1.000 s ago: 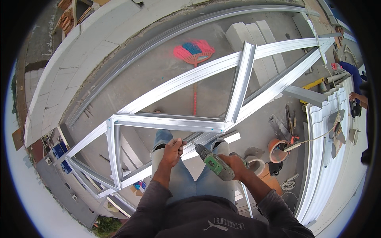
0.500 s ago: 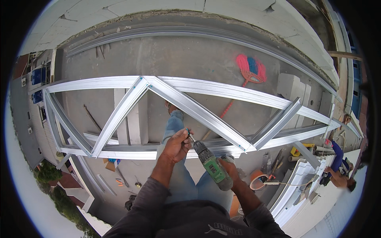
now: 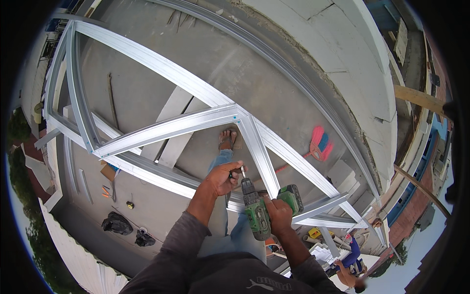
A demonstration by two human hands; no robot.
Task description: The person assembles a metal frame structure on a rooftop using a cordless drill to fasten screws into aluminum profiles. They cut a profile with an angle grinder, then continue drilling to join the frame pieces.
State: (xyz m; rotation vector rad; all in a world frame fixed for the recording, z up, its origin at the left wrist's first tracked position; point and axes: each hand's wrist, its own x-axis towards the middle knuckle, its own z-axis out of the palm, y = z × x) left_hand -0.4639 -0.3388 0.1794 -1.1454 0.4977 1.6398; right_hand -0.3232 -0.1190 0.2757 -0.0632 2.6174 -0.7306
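Observation:
A green and black cordless drill (image 3: pixel 258 215) is in my right hand (image 3: pixel 280 214), its bit pointing away from me. My left hand (image 3: pixel 221 179) is closed in a pinch beside the bit's tip, on what looks like a small screw, mostly hidden by the fingers. Beyond both hands stretches a silvery metal truss (image 3: pixel 161 66), with slanting braces between its two long rails. A small teal screw head shows at its upper joint. Neither hand visibly touches the truss, though its near rail passes behind them.
Past the truss, a pink and blue broom (image 3: pixel 319 143) lies near a long metal channel (image 3: pixel 274 59). Pliers (image 3: pixel 105 191), a tape measure (image 3: pixel 130 205) and a black bag (image 3: pixel 116 223) lie at left. A co-worker (image 3: pixel 352 262) is at lower right.
My view has swung toward the right, so the truss now runs diagonally. The drill has turned upright, with its battery showing, and its bit remains by my left fingers.

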